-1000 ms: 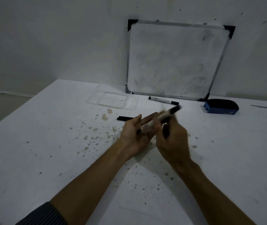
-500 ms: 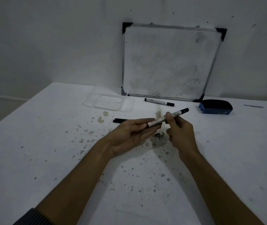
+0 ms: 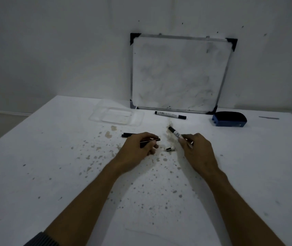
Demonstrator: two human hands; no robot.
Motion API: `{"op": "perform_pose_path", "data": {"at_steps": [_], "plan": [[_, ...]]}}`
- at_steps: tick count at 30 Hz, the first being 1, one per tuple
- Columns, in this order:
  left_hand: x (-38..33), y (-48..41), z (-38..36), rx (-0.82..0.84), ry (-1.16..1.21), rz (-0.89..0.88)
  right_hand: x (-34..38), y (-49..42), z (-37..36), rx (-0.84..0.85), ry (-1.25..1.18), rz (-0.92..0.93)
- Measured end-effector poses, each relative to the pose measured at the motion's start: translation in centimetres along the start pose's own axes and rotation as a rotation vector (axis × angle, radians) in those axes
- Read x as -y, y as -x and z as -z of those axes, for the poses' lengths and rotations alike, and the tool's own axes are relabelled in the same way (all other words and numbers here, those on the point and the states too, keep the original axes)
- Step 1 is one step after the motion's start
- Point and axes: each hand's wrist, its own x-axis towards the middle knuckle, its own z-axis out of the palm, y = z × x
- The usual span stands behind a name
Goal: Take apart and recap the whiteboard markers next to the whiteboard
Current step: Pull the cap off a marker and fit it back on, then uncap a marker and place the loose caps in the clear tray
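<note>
My right hand (image 3: 196, 151) grips a white marker barrel (image 3: 176, 133) with a black end that points up and to the left. My left hand (image 3: 138, 148) is closed around a thin dark inner piece (image 3: 152, 140) whose tip sticks out to the right. A small black-and-white marker part (image 3: 170, 148) lies on the table between my hands. A capped marker (image 3: 170, 115) lies in front of the whiteboard (image 3: 179, 73), which leans on the wall. A black piece (image 3: 128, 134) rests just left of my left hand.
A clear plastic tray (image 3: 116, 116) sits left of the whiteboard. A blue eraser (image 3: 228, 119) sits at the whiteboard's right corner. The white table (image 3: 52, 174) is speckled with brownish stains around my hands. A dark mark (image 3: 268, 118) lies far right.
My hands have drawn apart. The marker I held in both hands is now in two pieces: the barrel in my right hand, a thin inner piece in my left.
</note>
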Motion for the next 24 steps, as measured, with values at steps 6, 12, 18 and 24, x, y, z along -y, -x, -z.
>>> {"op": "perform_pose_path", "data": {"at_steps": [6,12,18,24], "plan": [[-0.7,0.2,-0.5,-0.093,-0.116,-0.059,-0.7,-0.1,-0.6,-0.064,0.189,0.037],[-2.2,0.0,3.5,-0.225,-0.309,-0.067,3.0,-0.5,0.7,-0.032,0.064,0.035],[-3.6,-2.3,11.0,-0.289,-0.427,-0.018,10.0,-4.8,-3.1,0.358,-0.028,0.173],[-2.5,-9.4,16.1,-0.192,-0.601,0.022,10.4,-7.1,-8.9,0.237,-0.074,0.053]]}}
